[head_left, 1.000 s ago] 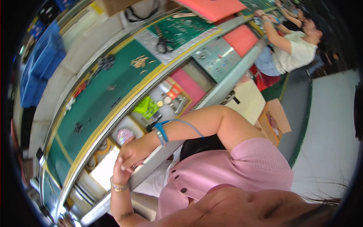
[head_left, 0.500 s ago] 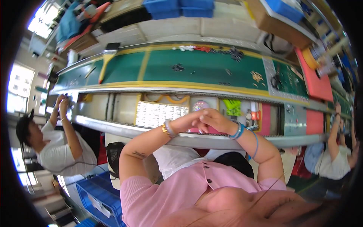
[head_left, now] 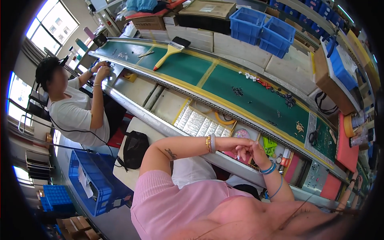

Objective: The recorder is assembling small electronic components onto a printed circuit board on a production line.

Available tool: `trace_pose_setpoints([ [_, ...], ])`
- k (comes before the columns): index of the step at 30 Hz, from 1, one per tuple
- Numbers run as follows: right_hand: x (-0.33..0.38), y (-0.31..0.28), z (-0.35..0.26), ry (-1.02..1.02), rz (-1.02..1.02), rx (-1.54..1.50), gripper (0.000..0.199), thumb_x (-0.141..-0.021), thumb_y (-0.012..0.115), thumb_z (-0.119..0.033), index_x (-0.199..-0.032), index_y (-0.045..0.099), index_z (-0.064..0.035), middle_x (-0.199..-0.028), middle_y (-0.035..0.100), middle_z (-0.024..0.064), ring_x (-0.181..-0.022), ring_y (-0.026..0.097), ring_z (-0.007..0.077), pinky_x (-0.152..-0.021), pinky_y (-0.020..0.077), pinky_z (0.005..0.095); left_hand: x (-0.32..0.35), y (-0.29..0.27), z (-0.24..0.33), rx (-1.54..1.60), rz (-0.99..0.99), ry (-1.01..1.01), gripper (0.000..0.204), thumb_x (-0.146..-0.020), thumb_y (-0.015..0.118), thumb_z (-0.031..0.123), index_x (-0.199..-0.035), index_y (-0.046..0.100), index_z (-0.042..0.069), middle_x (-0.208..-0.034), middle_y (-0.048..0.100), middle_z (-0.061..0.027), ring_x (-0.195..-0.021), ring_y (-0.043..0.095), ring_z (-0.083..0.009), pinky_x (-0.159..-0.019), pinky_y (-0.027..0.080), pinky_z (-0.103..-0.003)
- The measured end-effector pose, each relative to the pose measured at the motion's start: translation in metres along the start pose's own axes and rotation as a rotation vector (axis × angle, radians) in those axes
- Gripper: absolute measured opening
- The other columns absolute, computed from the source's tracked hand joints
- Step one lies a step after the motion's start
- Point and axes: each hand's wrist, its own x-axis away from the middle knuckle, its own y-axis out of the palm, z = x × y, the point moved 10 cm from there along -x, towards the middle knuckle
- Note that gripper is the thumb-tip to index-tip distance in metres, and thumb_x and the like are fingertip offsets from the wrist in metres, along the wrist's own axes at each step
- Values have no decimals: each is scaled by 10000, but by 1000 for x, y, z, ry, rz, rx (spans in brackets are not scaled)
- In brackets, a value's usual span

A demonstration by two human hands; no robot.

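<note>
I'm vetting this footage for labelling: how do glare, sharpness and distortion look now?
Head view: bright highlights on the crinkled silvery sheet and washed-out panes in the dark-framed upper-left window; head view: the yellow-handled, black-bristled paintbrush reads fairly sharp; head view: the green-topped workbench bows slightly, corners fall to black.

Mid-frame we see a smooth metal rail (head_left: 167, 129), crinkled shiny foil (head_left: 203, 121) above it, matt ribbed cloth sleeve (head_left: 155, 183) below.

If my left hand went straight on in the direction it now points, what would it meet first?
Most likely your right hand: your left hand points toward it, and the two seem to touch, though their overlap leaves the depth unclear.
</note>
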Motion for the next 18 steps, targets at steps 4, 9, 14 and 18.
trace_pose_setpoints([
  [4, -3, -5, -1, 30, 38, -40, 830, -908, 121, -651, -1008, 581, 34, -577, 499, 58, -661, 548, 196, -711, 460, 344, 1, 9, 11, 36, -57, -22, 503, -937, 414, 506, -1166, 487, 64, -862, 677, -71, -661, 629, -102, -591, 482, -188],
  [9, 3, -19, 9, 54, 62, -172, 729, -922, 299, -611, -977, 596, 52, -587, 505, 25, -596, 530, 138, -638, 462, 275, 5, 16, 15, 18, -29, -20, 555, -921, 427, 530, -1219, 465, 64, -876, 672, -74, -624, 595, -84, -546, 468, -176],
  [14, 1, -11, 2, 77, 63, -160, 622, -907, 448, -548, -969, 603, 52, -581, 508, 15, -558, 509, 120, -583, 446, 254, 2, 9, -5, 41, -62, -72, 561, -917, 438, 524, -1226, 473, 58, -893, 673, -69, -638, 595, -80, -548, 477, -189],
  [18, 5, -14, 8, 88, 26, -171, 592, -913, 467, -518, -986, 605, 54, -596, 532, 29, -581, 549, 136, -620, 469, 262, 4, 20, 5, 79, -109, -46, 454, -922, 467, 436, -1122, 542, 35, -916, 675, -72, -704, 627, -89, -574, 492, -203],
])
